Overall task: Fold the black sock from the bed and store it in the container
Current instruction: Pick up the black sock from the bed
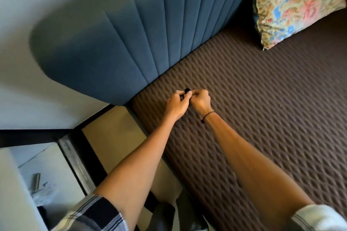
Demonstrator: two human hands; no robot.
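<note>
Both my arms reach out over the brown quilted bed (262, 110), near its corner by the headboard. My left hand (177, 104) and my right hand (200, 100) are pressed together with fingers curled. Between their fingertips a small black bit of the black sock (187, 90) shows; most of it is hidden inside the hands. No container is clearly in view.
A blue padded headboard (116, 43) stands behind the bed. A floral pillow (298, 3) lies at the far right. Left of the bed are tan floor (114, 137), a dark threshold strip and a white surface (45, 184) with small items.
</note>
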